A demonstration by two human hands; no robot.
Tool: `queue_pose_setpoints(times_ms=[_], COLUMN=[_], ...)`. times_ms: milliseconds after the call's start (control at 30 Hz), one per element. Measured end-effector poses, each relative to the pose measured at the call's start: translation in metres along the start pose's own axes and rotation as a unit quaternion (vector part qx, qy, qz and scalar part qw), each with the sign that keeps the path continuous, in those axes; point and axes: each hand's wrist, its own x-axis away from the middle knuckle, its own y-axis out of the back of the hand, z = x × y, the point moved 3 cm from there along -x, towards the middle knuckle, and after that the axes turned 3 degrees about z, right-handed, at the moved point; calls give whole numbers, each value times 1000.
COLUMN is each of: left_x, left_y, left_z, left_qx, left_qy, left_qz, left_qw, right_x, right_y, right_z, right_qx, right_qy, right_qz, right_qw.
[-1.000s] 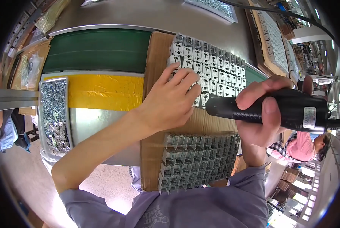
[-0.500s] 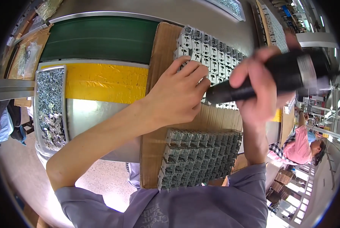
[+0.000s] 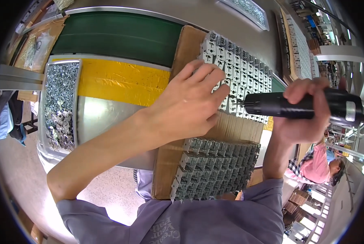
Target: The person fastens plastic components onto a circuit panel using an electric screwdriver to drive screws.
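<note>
My right hand (image 3: 308, 107) grips a black electric screwdriver (image 3: 279, 105), held nearly level. Its thin bit points left at a block of small white-faced metal parts (image 3: 245, 73) set in rows on a cardboard sheet (image 3: 178, 69). My left hand (image 3: 198, 97) rests over the near left side of that block, fingers curled and fingertips down among the parts. What those fingers pinch, if anything, is hidden beneath them. Closer to my body, a second block of grey metal parts (image 3: 214, 168) stands in rows on the same cardboard.
A clear tray of screws and small metal pieces (image 3: 62, 101) lies at the left, beside yellow tape (image 3: 121, 81) and a green belt (image 3: 116, 38). Another tray (image 3: 249, 10) sits at the far side. A person in pink (image 3: 316, 164) is off to the right.
The screwdriver has drawn back to the right and levelled, so its bit now shows apart from my left hand. My left hand stays over the white-faced parts, while the whole view has shifted slightly.
</note>
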Motion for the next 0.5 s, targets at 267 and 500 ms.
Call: queue_pose_setpoints(times_ms=[267,500], left_x=[0,1], left_y=[-13,-22], left_z=[4,5], left_qx=[29,-14], left_qy=[0,-7], left_qz=[-32,-25], left_qw=[999,1000], right_x=[-5,18], right_y=[-17,-23], right_z=[16,7], right_qx=[-203,-177], right_qy=[9,8], right_qz=[187,191], right_qw=[961,965])
